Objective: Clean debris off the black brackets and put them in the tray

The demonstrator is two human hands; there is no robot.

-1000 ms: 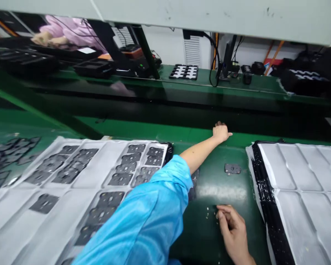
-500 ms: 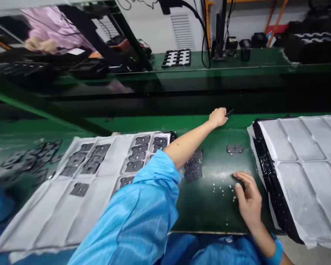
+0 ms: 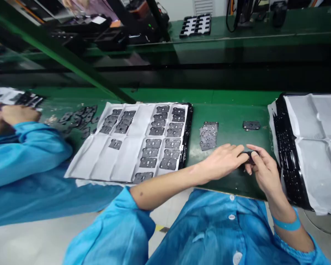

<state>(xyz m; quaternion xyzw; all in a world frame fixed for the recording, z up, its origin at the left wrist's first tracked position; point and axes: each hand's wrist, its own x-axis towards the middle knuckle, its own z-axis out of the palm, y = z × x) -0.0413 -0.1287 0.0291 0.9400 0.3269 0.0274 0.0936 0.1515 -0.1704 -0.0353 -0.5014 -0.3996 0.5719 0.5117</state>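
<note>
My left hand point(image 3: 226, 161) and my right hand point(image 3: 264, 168) meet over the green table, both closed on a small dark plate point(image 3: 247, 157). Fingers cover most of this part, so its detail is hidden. Beyond my hands, a single dark flat plate point(image 3: 251, 125) lies on the table. To the left is a small overlapping stack of similar plates point(image 3: 209, 136). Farther left, a white-lined tray point(image 3: 103, 162) holds several such plates in its compartments.
At the right stands a stack of black trays with white liners point(image 3: 314, 162). A co-worker's hands point(image 3: 16, 117) are at the far left, near a loose pile of dark plates point(image 3: 81, 117). A green bar point(image 3: 60, 59) slants across the upper left.
My left hand has come back from the table's far side with the dark plate. My right hand, open before, has closed on it too. The view has shifted, showing more at the left.
</note>
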